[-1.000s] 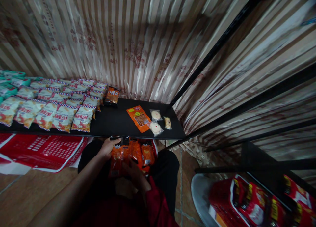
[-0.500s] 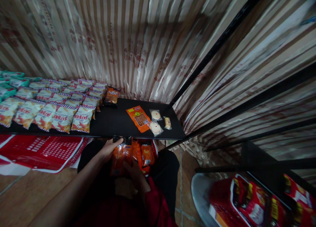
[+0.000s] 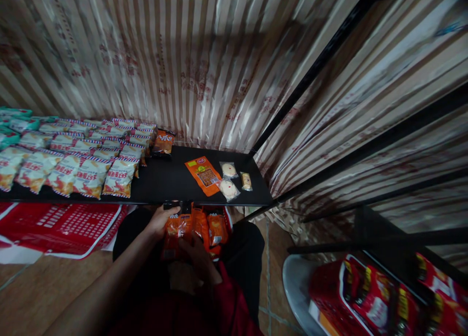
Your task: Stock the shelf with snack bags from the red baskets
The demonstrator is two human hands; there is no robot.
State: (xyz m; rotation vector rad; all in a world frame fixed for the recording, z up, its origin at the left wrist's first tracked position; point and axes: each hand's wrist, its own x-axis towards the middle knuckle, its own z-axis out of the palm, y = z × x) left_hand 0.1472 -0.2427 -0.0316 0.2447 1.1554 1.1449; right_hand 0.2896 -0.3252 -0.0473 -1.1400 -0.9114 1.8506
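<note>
Orange packet [image 3: 172, 234] below the front edge of the black shelf [image 3: 157, 182], above the person's lap. Its long axis runs from shelf toward body, the dark end nearest the shelf. The left hand [image 3: 160, 221] grips its upper left edge, thumb on top; the right hand [image 3: 198, 256], fingers loosely bent, meets its lower right, grip undeterminable in shadow.

Lower centre: two hands, one left hand [image 3: 160, 221], one right hand [image 3: 197, 253]. Orange bags [image 3: 217, 228] there: at least three, overlapping. Mid-frame: one flat orange packet [image 3: 202, 172], two white wrapped rounds [image 3: 228, 189], one small yellow packet [image 3: 246, 181]. White bags [image 3: 119, 177], left: five in front row; rest uncountable. Red baskets [image 3: 86, 216]: at least two.
</note>
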